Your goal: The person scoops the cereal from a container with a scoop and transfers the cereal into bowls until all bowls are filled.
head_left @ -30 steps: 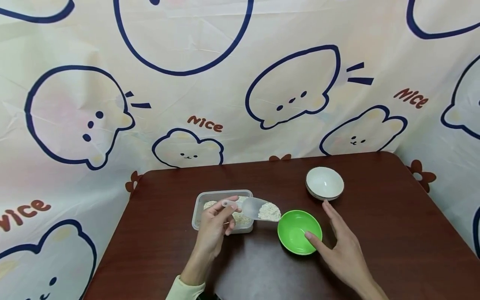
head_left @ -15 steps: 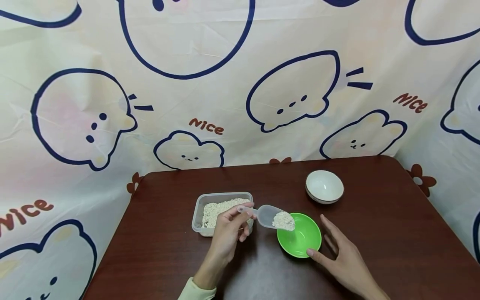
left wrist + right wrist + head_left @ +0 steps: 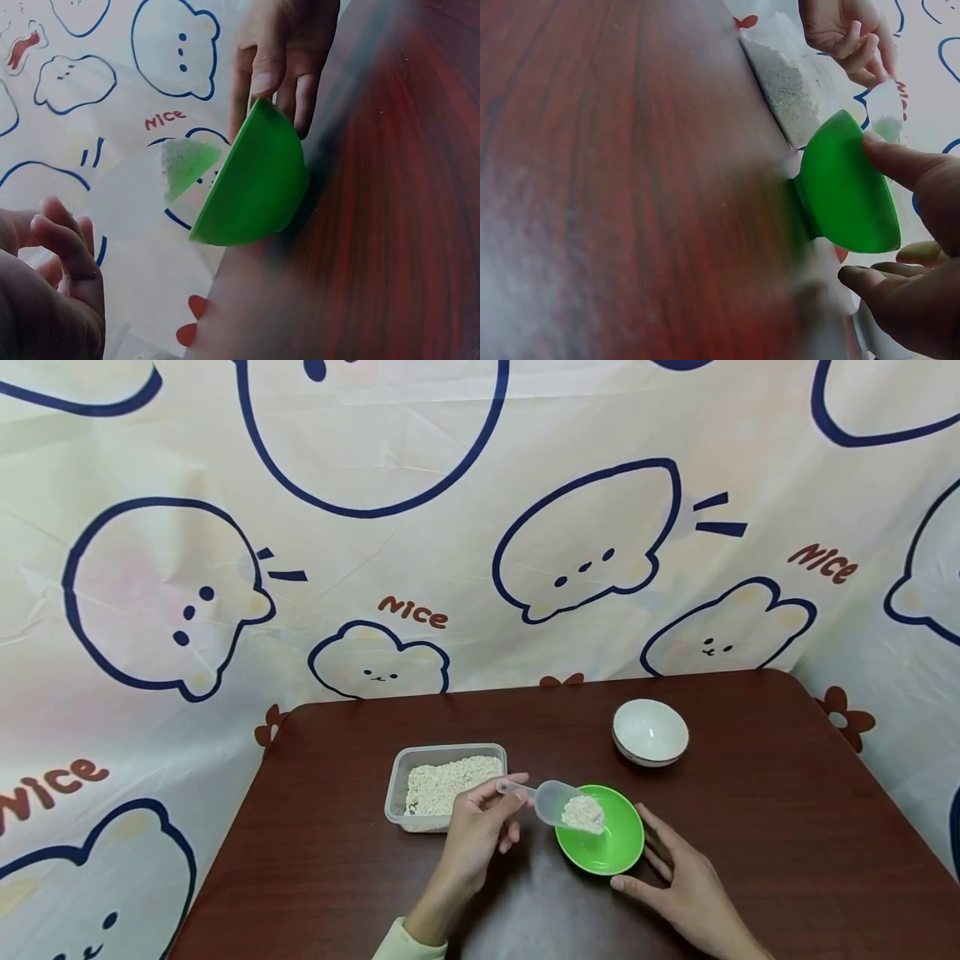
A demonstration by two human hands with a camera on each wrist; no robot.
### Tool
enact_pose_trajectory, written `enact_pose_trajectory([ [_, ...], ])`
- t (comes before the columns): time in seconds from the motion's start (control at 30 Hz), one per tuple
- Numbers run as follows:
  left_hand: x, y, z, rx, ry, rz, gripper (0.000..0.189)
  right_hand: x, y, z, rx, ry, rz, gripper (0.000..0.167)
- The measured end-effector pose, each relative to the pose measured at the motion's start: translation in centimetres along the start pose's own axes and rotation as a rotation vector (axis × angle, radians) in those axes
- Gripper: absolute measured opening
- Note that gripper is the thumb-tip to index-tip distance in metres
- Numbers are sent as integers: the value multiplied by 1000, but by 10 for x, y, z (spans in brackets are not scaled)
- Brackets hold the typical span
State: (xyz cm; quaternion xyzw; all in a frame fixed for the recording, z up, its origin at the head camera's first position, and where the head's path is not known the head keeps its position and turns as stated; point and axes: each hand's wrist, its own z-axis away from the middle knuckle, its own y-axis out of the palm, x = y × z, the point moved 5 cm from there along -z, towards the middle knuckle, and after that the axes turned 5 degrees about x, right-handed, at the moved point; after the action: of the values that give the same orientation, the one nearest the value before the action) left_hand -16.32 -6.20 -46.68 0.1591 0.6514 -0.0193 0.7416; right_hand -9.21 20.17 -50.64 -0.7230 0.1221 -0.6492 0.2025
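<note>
My left hand [image 3: 474,839] pinches the handle of a translucent plastic scoop [image 3: 551,802]. Pale flakes that look like oats [image 3: 583,814] fill the scoop's front, which hangs over the left part of a green bowl [image 3: 617,847]. The bowl stands upright on the table. My right hand [image 3: 686,885] lies along the bowl's right side, its fingers fairly straight; in the right wrist view the thumb [image 3: 904,161] is at the rim and the other fingers lie near the wall. In the left wrist view the scoop [image 3: 127,195] is blurred beside the bowl [image 3: 255,184].
A clear plastic container [image 3: 397,789] holding more of the pale flakes stands behind my left hand. A white bowl [image 3: 650,732] stands farther back on the right. The dark brown table [image 3: 315,860] reaches back to a wall covering [image 3: 480,527] printed with cartoon animals.
My left hand has carried the loaded scoop rightward from above the container to over the green bowl. My right hand has drawn a little closer to the bowl's side.
</note>
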Motion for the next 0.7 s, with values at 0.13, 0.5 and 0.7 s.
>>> enact_pose_trajectory([
  [0.13,4,5,0,15,-7,-11,33,-2,1,0,0,39,1,100],
  [0.5,4,16,3,24,33,-108,32,0,1,2,-14,81,14,98],
  [0.7,1,22,5,31,87,-204,29,0,1,2,-18,84,3,96],
])
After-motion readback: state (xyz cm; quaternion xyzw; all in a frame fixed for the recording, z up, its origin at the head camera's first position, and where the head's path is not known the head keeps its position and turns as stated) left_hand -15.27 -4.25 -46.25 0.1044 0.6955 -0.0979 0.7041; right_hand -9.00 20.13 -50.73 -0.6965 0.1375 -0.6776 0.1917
